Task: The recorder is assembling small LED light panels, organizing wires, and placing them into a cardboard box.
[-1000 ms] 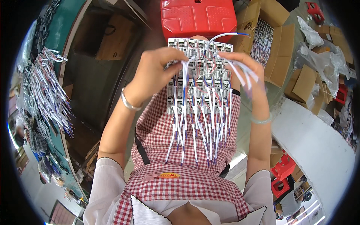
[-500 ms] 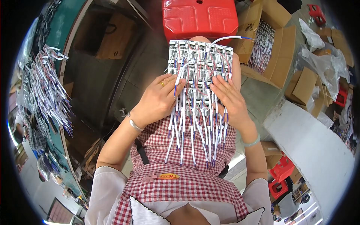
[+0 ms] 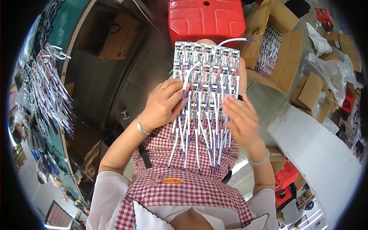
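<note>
Across my lap lies a block of small grey-and-white electronic modules (image 3: 205, 57), set in rows. Thin red wires and white-sleeved cables (image 3: 197, 147) with blue ends come off it, many hanging down over the checked apron. My left hand (image 3: 165, 102) is closed at the left edge of the block, its fingers bent over the outer modules beside a white cable. My right hand (image 3: 243, 122) is beside the lower right of the block, fingers stretched out and blurred by motion. Nothing shows in it. One white cable (image 3: 234, 40) sticks out past the top right corner.
A red plastic stool (image 3: 207, 23) stands just beyond my knees. To its right is an open cardboard box (image 3: 289, 57) holding similar wired modules. Bundles of white cables (image 3: 53, 84) hang over the green bench at left. A white surface (image 3: 314, 142) lies at right.
My right hand has lifted off the modules and shifted right and nearer to me. The left hand stays at the left edge, its fingers slightly more bent.
</note>
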The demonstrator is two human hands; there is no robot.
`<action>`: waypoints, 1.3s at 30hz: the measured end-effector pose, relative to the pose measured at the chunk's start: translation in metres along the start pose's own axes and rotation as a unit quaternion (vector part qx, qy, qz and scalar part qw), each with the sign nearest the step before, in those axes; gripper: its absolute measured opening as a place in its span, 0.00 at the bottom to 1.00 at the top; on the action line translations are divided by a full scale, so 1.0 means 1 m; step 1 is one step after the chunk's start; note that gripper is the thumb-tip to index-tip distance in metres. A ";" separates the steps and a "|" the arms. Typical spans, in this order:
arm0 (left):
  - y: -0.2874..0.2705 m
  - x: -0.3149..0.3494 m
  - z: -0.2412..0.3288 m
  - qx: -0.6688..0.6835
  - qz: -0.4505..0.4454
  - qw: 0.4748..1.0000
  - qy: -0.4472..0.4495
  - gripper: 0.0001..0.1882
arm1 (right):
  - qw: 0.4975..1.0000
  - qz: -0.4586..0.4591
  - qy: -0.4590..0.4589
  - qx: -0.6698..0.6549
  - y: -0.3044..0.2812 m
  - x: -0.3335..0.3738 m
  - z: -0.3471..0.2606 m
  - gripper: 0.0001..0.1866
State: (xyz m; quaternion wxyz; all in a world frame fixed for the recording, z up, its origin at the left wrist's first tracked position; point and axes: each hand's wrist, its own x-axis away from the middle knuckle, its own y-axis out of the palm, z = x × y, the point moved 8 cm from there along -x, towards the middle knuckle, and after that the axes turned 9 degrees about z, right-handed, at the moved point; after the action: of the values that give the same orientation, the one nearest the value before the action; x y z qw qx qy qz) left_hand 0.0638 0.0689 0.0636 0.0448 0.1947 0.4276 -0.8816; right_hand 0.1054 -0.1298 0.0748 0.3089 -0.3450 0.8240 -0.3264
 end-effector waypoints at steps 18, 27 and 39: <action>-0.002 0.003 -0.005 0.013 0.019 0.999 -0.032 0.25 | 0.999 0.045 -0.019 -0.025 0.042 -0.064 0.006 0.22; 0.001 0.003 -0.001 0.006 0.011 1.000 0.003 0.23 | 0.999 0.029 -0.016 -0.012 0.042 -0.053 0.007 0.23; 0.002 0.003 -0.003 0.007 0.009 1.000 -0.023 0.26 | 0.925 0.060 0.215 -0.308 0.021 -0.100 0.073 0.13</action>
State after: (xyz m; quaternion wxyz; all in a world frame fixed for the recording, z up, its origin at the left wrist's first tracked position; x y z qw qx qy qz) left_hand 0.0622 0.0702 0.0590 0.0612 0.1781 0.4187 -0.8884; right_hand 0.2078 -0.0647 0.0438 0.0213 -0.2948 0.9497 -0.1039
